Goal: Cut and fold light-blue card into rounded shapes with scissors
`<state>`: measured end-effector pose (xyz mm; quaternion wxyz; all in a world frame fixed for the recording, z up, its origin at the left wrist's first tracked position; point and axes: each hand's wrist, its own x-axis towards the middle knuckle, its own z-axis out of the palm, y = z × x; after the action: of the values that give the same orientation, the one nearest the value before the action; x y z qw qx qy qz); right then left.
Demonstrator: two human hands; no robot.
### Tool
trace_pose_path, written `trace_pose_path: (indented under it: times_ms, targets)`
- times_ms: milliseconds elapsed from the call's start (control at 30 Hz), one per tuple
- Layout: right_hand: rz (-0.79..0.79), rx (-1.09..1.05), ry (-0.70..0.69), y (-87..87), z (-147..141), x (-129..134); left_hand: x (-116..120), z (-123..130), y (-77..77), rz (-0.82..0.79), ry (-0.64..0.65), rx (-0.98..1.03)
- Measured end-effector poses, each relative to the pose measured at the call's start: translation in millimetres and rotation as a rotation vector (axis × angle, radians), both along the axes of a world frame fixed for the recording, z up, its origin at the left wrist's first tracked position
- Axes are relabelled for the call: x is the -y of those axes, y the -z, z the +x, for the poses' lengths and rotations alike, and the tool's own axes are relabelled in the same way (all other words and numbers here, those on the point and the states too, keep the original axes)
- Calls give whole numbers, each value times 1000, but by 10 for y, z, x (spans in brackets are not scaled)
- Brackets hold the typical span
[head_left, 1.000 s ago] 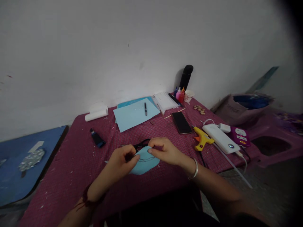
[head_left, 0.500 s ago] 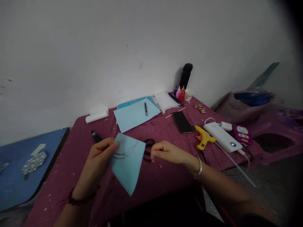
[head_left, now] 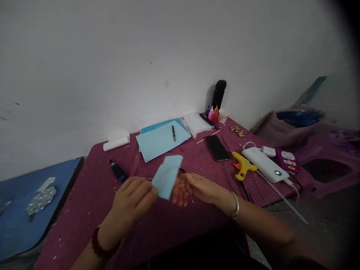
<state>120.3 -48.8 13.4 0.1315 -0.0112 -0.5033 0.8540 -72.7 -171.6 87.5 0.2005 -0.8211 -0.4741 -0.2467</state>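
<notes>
My left hand (head_left: 135, 197) is closed on the left edge of a light blue piece of paper (head_left: 168, 176), which it holds up tilted over the table. My right hand (head_left: 194, 187) is beside the paper's right edge, fingers apart and slightly curled, with nothing seen in it. Whether its fingertips touch the paper I cannot tell. A black looped handle (head_left: 181, 171), likely of scissors, shows only in part behind the paper and my right hand. A dark, long tool (head_left: 118, 170) lies on the table beyond my left hand.
Blue sheets (head_left: 160, 140) with a pen (head_left: 173, 133) lie at the back, beside white glue sticks (head_left: 196, 124). To the right are a phone (head_left: 217, 147), a yellow glue gun (head_left: 243, 165), a white power bank (head_left: 264, 165) and a purple socket (head_left: 288, 159). Small bottles (head_left: 211, 113) stand near a cup (head_left: 223, 115).
The paper has turned, now showing a narrower face without the drawn lines clearly visible. My left hand has shifted right and down; my right hand's fingers have opened out near the paper.
</notes>
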Motion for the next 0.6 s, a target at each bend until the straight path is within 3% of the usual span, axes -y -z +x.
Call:
trace_pose_path:
  times_ms: [100,200,300,367,467,533,600]
  targets:
    - [-102,20,84,144,-57,32,69,9,97,-72,109,-246]
    - [-173,124,224,267,-105,81,166,-20,319,-73,10,-137]
    - [-282,192,341,344,-147,106,298,10,598,17,-305,315]
    - [-327,200,383,376,-182,111,368,105,769,-133,-433,741]
    - [-328,208,395,416,-259,135,354,323,960,-571,-379,1404]
    - [-297,220,388,441,-311,154,249,449,1029,-656,-324,1689]
    - [-238,237,388,461,-333,138,99,503,1044,-651,-314,1816]
